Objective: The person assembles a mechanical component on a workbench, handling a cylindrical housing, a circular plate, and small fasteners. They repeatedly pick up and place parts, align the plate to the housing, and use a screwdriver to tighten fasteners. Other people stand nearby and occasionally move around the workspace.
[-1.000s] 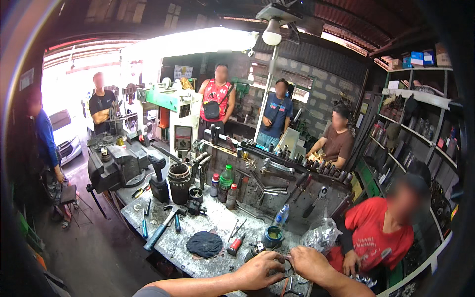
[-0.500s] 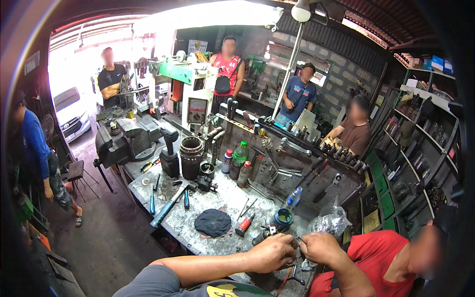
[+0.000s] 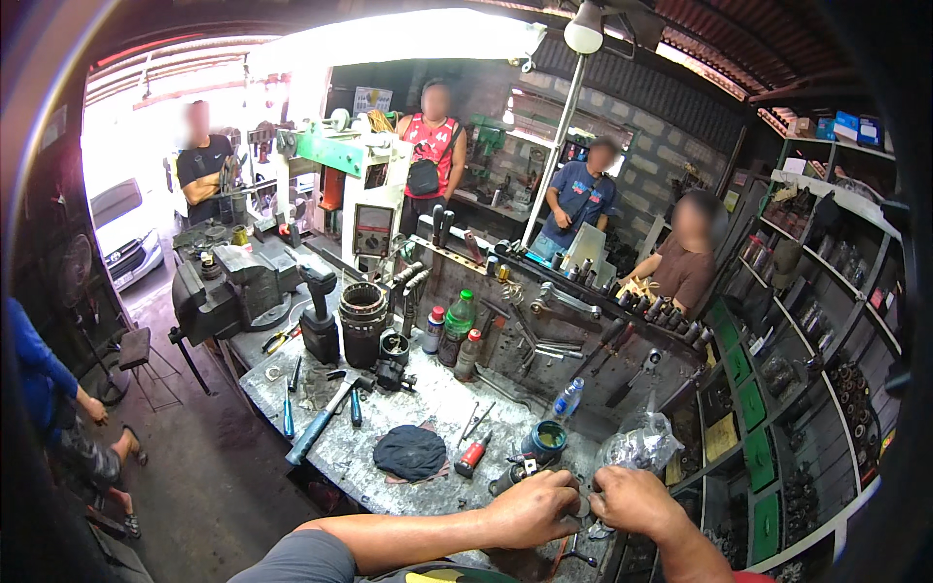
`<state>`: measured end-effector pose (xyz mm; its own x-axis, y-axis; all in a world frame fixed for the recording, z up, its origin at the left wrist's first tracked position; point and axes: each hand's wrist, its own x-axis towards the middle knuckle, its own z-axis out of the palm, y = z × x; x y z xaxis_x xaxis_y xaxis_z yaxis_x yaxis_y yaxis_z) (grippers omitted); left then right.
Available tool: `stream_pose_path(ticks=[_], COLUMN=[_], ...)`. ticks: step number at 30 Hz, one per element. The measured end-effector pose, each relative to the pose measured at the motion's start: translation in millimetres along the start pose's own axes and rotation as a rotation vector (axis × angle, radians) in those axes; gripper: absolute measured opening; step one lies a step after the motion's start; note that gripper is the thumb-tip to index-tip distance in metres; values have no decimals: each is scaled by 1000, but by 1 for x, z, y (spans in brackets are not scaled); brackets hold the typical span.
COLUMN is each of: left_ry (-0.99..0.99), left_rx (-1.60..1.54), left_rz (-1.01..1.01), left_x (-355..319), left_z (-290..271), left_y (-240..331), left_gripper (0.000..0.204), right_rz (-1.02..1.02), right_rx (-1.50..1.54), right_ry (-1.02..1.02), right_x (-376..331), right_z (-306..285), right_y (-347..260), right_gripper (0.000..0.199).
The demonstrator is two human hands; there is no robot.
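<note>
Bare left hand [image 3: 536, 507] and bare right hand [image 3: 634, 500] close together, near right of the mottled grey-white workbench [image 3: 418, 400].
In the head view, curled fingers flank a small grey part [image 3: 584, 505]; exact grip hidden. Working low, apart from the dark-blue round open tub [image 3: 537, 453] just beyond, should limit drops.

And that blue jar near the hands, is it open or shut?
Open. The blue jar shows no lid on top, and you can see greenish stuff inside it.
</note>
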<state>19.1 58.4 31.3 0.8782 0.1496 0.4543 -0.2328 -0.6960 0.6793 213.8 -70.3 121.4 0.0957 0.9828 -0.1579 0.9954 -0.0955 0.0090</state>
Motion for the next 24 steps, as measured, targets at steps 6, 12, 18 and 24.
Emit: stream_pose_path(ticks=[6,12,18,24], left_ry=[14,35,17,45], left_rx=[19,17,41,8], left_rz=[95,-4,72,9], left_x=[-2,-1,-3,0], left_z=[2,6,5,7], left_y=[0,-1,2,-1], left_gripper=[20,15,20,20], right_rz=[5,-98,-114,-140], right_rx=[-52,-71,-113,-139], right_ry=[-187,-96,-292,-187], right_x=[4,5,16,12], right_z=[-4,-8,-15,-13], right_y=[-1,2,7,5], right_gripper=[30,30,29,32])
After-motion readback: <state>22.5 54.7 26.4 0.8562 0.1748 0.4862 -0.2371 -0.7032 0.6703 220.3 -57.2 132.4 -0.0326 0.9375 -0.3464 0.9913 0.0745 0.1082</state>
